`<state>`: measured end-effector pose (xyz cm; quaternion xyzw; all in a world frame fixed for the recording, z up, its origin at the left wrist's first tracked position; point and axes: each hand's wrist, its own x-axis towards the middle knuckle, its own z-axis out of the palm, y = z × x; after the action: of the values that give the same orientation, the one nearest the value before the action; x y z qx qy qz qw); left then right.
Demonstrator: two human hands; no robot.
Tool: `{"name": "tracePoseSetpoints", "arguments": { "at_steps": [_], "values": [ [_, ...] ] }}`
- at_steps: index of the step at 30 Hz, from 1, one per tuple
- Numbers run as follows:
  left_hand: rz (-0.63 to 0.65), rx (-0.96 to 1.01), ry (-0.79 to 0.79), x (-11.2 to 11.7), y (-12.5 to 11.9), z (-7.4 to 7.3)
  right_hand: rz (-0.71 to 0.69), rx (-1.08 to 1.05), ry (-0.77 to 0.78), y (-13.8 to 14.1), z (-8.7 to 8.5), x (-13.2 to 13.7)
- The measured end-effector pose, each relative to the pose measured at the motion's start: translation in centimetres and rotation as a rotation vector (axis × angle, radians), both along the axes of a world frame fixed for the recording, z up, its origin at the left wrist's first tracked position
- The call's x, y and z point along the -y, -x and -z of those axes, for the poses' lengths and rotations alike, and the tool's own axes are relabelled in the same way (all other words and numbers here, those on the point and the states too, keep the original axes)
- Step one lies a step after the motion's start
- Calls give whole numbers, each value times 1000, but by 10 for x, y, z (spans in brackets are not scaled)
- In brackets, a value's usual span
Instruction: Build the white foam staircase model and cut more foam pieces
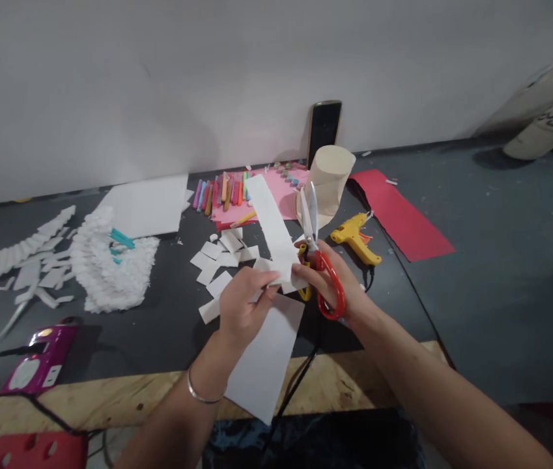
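A long white paper strip [272,221] is raised above the table. My left hand [244,303] pinches its near end between thumb and fingers. Red-handled scissors [329,286] sit in my right hand [342,280], blades parted and pointing up and away. The thumb and fingertips of that hand also touch the strip's near end. Below my hands a white paper sheet [266,365] overhangs the table's front edge. Small cut white paper pieces [217,264] lie scattered left of the strip. Behind my right hand is a second, yellow-handled tool [304,291], mostly hidden.
To the right lie a yellow glue gun [354,238] and red paper [406,218]. A cream paper cylinder [329,179] stands before a phone [324,130] leaning on the wall. Crayons [222,192], a ruffled white paper piece [110,267] and a purple power strip [44,358] are leftward.
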<state>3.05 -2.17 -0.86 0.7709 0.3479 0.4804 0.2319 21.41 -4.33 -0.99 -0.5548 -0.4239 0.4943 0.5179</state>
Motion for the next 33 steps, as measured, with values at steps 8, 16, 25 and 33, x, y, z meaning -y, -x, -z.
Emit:
{"name": "tracePoseSetpoints", "arguments": {
  "at_steps": [8,16,25,33],
  "values": [
    [101,-94,-30,-3,-6,2,102,-130,-67,1,6,-3],
    [51,78,403,-4,-5,10,35,-246,-88,7,4,-1],
    [165,341,828,-10,-9,8,19,-204,-110,11,8,0],
    [215,188,763,-7,-5,0,104,-135,-139,4,3,-1]
  ]
}}
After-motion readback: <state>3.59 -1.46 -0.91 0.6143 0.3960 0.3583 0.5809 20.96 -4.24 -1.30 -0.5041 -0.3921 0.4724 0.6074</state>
